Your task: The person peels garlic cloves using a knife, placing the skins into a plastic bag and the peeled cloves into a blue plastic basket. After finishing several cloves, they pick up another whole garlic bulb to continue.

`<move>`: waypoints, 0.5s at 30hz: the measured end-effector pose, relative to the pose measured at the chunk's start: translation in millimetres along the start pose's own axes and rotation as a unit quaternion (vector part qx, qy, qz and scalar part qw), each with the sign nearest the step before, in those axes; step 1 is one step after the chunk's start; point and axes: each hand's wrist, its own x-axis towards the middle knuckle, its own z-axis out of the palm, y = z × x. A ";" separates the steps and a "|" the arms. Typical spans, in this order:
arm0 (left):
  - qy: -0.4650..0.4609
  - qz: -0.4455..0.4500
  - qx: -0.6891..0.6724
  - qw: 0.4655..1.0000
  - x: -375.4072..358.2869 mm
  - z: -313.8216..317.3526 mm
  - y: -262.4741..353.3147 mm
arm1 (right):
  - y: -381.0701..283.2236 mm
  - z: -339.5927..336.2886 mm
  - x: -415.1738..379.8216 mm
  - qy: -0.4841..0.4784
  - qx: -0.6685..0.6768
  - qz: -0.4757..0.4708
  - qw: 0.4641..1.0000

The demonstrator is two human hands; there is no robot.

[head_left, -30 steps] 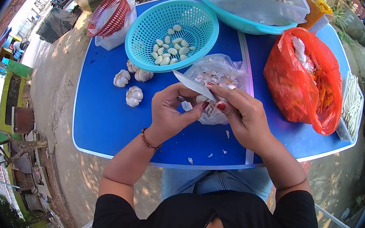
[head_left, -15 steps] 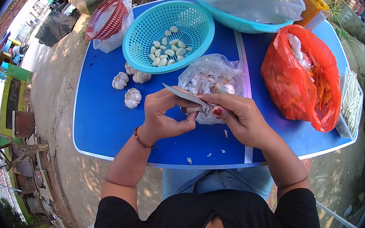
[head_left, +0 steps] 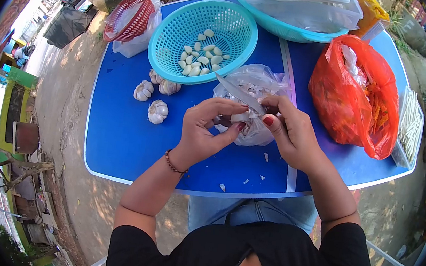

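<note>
My left hand [head_left: 211, 125] is closed on a garlic clove [head_left: 240, 117], pinched between thumb and fingers. In my right hand [head_left: 288, 133] is a knife [head_left: 241, 94], its blade pointing up and to the left above the clove. Both hands hover over a clear plastic bag [head_left: 260, 81] holding garlic skins. Beyond it, a turquoise colander [head_left: 174, 30] contains several peeled cloves [head_left: 195, 64]. Left of my hands, several whole garlic bulbs [head_left: 158, 111] lie on the blue table [head_left: 128, 147].
An orange-red plastic bag [head_left: 330, 104] stands at right beside a container of cotton swabs [head_left: 410, 120]. At the back are a turquoise basin [head_left: 298, 34] with clear plastic boxes and a red basket [head_left: 136, 18]. Skin scraps [head_left: 222, 187] lie near the table's front edge.
The knife blade has turned from lying nearly flat to a steeper slant, its flat side now showing. Both hands have shifted slightly right, and the camera view has moved a little.
</note>
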 end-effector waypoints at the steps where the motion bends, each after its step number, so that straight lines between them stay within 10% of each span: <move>1: 0.014 -0.006 -0.018 1.000 -0.6 1.3 -1.5 | -1.1 0.6 -1.1 -0.007 0.006 0.005 1.000; 15: 0.029 -0.041 -0.103 0.993 -4.0 -8.2 -4.7 | -11.5 2.9 -0.5 -0.063 0.000 -0.046 0.997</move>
